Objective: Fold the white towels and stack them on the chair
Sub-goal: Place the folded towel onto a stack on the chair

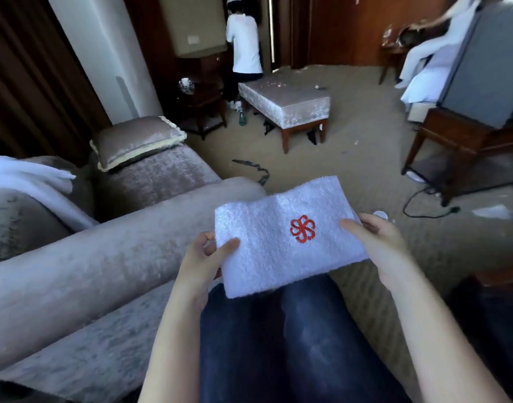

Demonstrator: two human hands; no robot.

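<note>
White folded towel (pixel 267 239) w/ red embroidered logo (pixel 302 229), no text; left hand (pixel 204 257), right hand (pixel 374 237) pinch ends.

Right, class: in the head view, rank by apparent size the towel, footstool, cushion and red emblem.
1. Towel, though nearness to the camera inflates it.
2. Footstool and cushion look alike; not ranked.
3. Red emblem.
</note>
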